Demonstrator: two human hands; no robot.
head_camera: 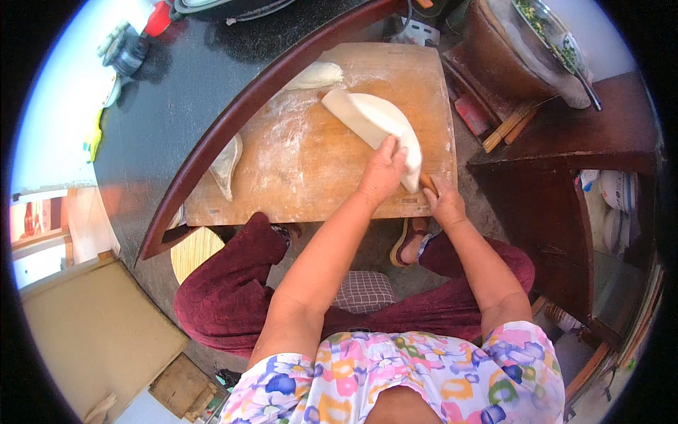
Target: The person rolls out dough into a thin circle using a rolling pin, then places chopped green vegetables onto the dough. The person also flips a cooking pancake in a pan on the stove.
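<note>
A wooden board [328,175] dusted with flour lies before me. On its right half is a sheet of pale dough [389,114], partly wrapped around a wooden rolling pin [427,183] whose two ends poke out. My left hand [385,168] is on the dough near its middle, thumb and fingers pinched at it; the fingertips are slightly blurred. With my right hand [447,204] I hold the near end of the rolling pin. Another pale piece, probably dough [318,76], lies at the board's far edge, partly hidden by the tabletop rim.
A dark table [175,106] with a raised red-brown rim [254,100] overhangs the board's left side. Under it, a greyish pale piece [228,164] shows. On the right stand a large brown vessel [492,58], a metal pan with chopped greens [548,37] and a dark cabinet [535,222].
</note>
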